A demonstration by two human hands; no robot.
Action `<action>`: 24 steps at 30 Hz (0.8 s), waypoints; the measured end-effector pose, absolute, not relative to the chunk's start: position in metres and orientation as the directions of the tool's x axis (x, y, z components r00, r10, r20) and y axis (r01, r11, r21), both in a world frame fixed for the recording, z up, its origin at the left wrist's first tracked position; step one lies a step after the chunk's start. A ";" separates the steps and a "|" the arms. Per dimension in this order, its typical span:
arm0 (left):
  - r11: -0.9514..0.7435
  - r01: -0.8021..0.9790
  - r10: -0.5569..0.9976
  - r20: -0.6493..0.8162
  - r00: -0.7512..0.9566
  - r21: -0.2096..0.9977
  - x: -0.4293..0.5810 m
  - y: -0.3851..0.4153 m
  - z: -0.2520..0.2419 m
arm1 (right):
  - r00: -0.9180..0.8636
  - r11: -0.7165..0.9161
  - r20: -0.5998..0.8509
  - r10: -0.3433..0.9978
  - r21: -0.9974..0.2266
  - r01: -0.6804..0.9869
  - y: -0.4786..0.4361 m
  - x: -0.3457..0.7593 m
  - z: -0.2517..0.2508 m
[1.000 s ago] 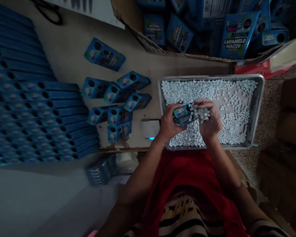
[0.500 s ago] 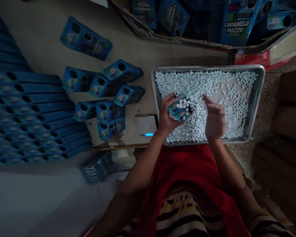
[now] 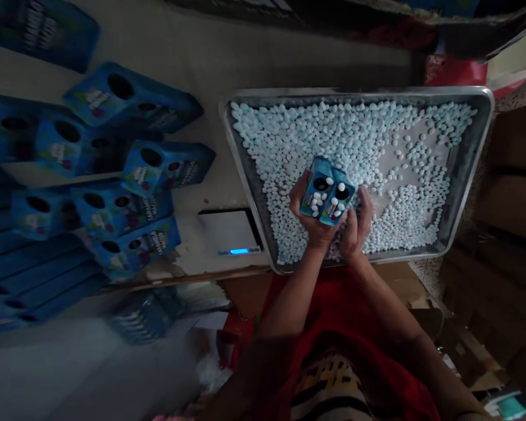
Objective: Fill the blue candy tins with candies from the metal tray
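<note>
My left hand (image 3: 318, 230) is wrapped round two small blue candy boxes (image 3: 329, 202) held side by side above the tray. Each box has a round dark opening in its upturned end, and several white candies lie loose on these ends. Close at the boxes' right side is my right hand (image 3: 356, 231), thumb and fingers apart. Whether its fingertips touch the box is hard to see. Beneath both hands, a shallow metal tray (image 3: 355, 92) holds a thick layer of small pale candies (image 3: 284, 140), thinner towards the right.
Left of the tray lies a flat scale (image 3: 230, 231) with a lit blue display. Several blue boxes (image 3: 170, 166) stand further left, with stacked boxes (image 3: 48, 275) behind. A large dark carton (image 3: 333, 23) borders the tray's far side. Brown cartons (image 3: 512, 193) are at right.
The view has shifted closer to the tray. My right hand has come in from the right beside the boxes. Candies heaped on the boxes have dwindled to a few, and the boxes are turned more upright.
</note>
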State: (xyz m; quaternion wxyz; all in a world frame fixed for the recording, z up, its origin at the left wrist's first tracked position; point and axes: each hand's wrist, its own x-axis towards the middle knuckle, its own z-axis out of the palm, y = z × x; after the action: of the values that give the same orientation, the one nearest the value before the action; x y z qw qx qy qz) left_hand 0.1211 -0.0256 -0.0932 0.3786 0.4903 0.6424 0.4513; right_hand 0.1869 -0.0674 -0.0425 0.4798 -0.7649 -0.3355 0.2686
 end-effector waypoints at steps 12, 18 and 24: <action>-0.140 0.413 0.989 0.111 0.093 0.900 0.071 0.041 -0.008 | 0.303 0.053 -0.814 0.495 -0.320 -0.946 -0.015 0.235 -0.005; -0.389 0.498 0.852 0.097 0.514 0.775 0.016 0.063 0.013 | 0.313 0.028 -0.534 0.786 -0.474 -0.880 -0.004 0.231 0.062; -0.306 0.532 0.823 -0.061 0.565 0.790 0.020 0.056 0.029 | 0.361 -0.008 -0.380 0.852 -0.698 -0.716 0.017 0.214 0.079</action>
State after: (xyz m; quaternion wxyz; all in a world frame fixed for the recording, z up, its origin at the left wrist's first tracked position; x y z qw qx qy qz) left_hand 0.0203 0.0561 0.0290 0.4025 0.7877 0.4299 0.1810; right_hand 0.2145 0.0173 0.0792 0.6999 -0.4366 -0.0779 0.5598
